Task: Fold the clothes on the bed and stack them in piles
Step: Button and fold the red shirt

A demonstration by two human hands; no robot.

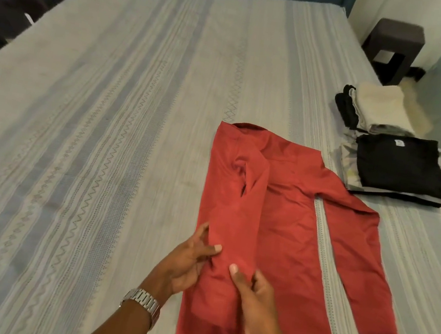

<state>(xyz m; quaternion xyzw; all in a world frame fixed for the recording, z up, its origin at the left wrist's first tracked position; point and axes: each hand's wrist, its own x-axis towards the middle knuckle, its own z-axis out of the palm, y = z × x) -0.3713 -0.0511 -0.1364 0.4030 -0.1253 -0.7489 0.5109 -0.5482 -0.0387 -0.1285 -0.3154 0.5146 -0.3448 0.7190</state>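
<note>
Striped woven bedspread (pixel 106 122) is lying under both hands. Left hand (pixel 189 261) and right hand (pixel 255 293) are pinching a folded sleeve of the smooth red shirt (pixel 277 217) between them; its other sleeve is stretching flat to the right. Beyond the right hand, two folded piles are sitting: black-topped (pixel 400 166) and cream-topped (pixel 378 107).

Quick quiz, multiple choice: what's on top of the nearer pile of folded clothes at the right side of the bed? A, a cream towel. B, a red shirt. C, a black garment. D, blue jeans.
C: a folded black garment tops the nearer pile, while the red shirt lies spread on the bed, pinched by both hands.
</note>
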